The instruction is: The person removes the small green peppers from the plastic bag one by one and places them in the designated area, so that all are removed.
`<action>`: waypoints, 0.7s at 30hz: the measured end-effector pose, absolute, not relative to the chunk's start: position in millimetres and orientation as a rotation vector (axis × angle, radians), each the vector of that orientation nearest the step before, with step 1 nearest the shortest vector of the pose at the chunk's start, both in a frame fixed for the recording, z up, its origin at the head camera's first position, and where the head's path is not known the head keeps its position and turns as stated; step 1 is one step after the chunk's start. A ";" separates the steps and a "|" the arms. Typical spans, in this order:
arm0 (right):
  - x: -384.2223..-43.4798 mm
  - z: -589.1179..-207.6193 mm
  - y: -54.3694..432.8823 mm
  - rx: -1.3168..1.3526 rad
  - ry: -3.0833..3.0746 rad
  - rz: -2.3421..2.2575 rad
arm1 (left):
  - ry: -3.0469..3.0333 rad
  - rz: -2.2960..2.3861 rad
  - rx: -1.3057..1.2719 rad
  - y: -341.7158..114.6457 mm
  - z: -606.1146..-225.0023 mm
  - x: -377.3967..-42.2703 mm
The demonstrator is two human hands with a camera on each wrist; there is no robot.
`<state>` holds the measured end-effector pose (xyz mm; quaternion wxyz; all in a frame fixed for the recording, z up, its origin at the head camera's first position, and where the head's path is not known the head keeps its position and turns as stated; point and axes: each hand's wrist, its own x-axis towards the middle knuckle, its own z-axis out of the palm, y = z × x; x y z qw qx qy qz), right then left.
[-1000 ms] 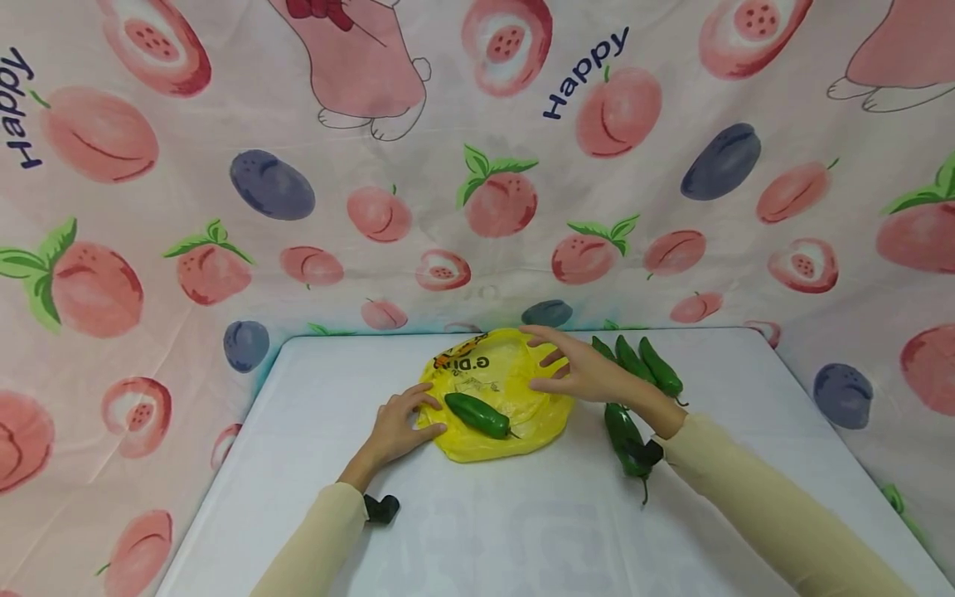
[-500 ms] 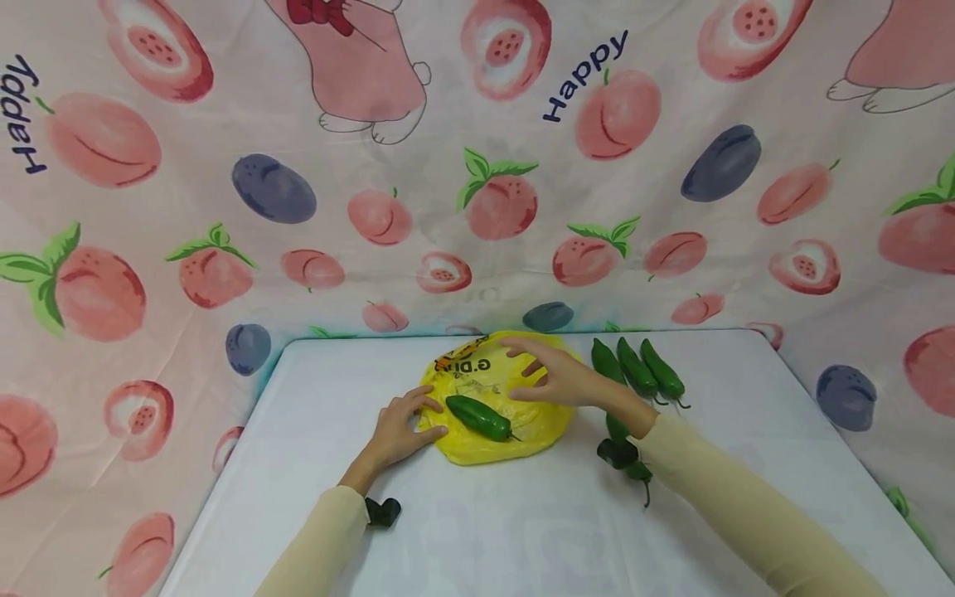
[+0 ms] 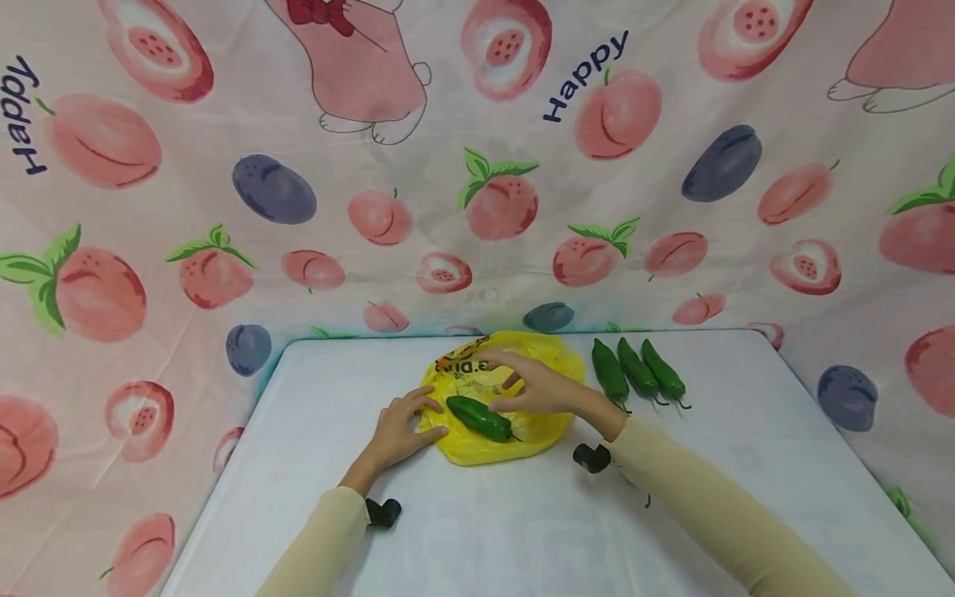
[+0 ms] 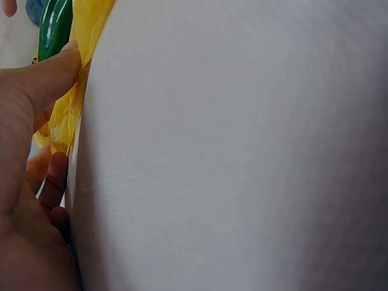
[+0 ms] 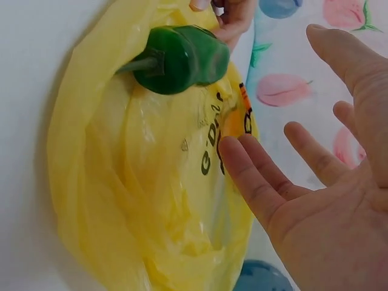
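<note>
A yellow plastic bag [image 3: 458, 452] with black print lies flattened at the table's far middle. On top of it is a green chili pepper [image 3: 477, 419], its stem pointing right. My left hand [image 3: 399, 427] rests at the bag's left edge, fingers spread and thumb near the pepper. The left wrist view shows the thumb [image 4: 51, 76] against the yellow plastic. Over the bag, just right of the pepper, hovers my right hand [image 3: 540, 388] with fingers apart. In the right wrist view nothing lies between those fingers and the pepper [image 5: 182, 57] sits apart from them.
Three more green chili peppers [image 3: 637, 369] lie side by side right of the bag on the white table [image 3: 313, 373]. Another is mostly hidden under the right sleeve [image 3: 701, 489], only its stem showing. A fruit-print cloth [image 3: 440, 166] hangs behind.
My right hand has moved left across the bag toward the pepper, uncovering the three peppers while its sleeve now hides the fourth. My left hand has stayed at the bag's edge.
</note>
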<state>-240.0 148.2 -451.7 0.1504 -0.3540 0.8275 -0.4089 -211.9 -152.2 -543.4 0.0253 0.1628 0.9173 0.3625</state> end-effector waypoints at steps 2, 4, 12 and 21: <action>-239.5 -453.0 145.4 -1.002 2.364 -1.173 | 2.836 1.117 0.508 -151.7 -543.4 -212.3; -240.1 -455.6 142.9 -0.990 2.364 -1.160 | 2.836 1.116 0.513 -151.4 -543.3 -212.6; -244.2 -467.2 132.4 -0.987 2.330 -1.127 | 2.842 1.105 0.518 -152.7 -544.4 -213.5; -243.7 -474.6 121.6 -1.002 2.290 -1.071 | 2.838 1.115 0.506 -153.8 -545.5 -213.9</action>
